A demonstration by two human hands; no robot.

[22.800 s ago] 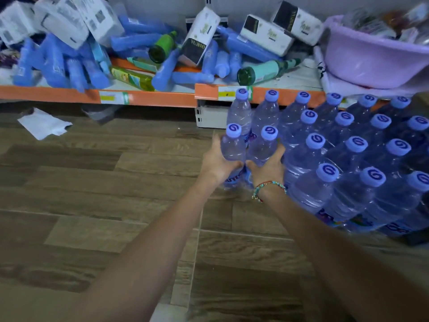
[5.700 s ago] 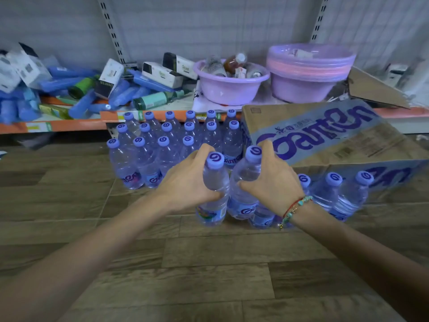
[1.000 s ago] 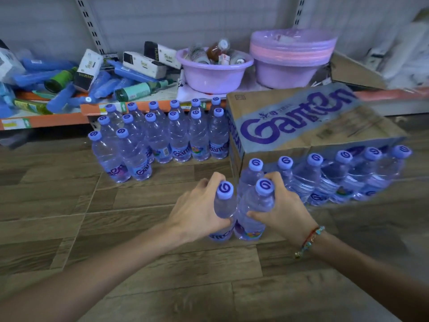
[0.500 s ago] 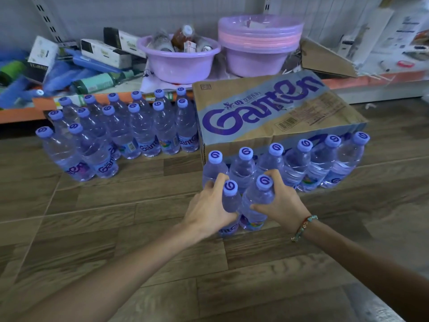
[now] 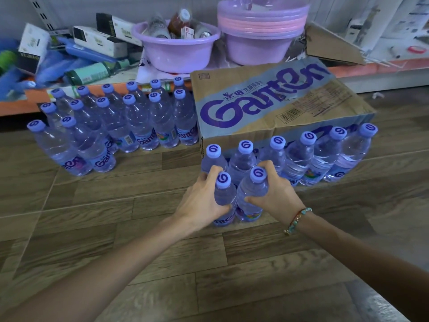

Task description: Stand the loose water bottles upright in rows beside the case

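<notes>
A cardboard Ganten case [image 5: 274, 105] lies on the wood floor. Several clear water bottles with purple caps stand in a row [image 5: 301, 156] along its near side, and a larger block of upright bottles [image 5: 130, 122] stands to its left. My left hand [image 5: 202, 201] grips one bottle [image 5: 224, 194] and my right hand [image 5: 276, 194] grips another [image 5: 253, 194]. Both bottles are upright, side by side on the floor, just in front of the left end of the near row.
A low orange-edged shelf [image 5: 30, 101] behind holds two purple basins [image 5: 176, 49], a stack of pink and purple basins [image 5: 260, 36], boxes and blue packages. A loose cardboard flap [image 5: 329, 45] leans at the back right. Bare wood floor [image 5: 139, 228] stretches toward me.
My hands brought the two bottles closer to the near row and down onto the floor; the view shifted right, so the case sits more central.
</notes>
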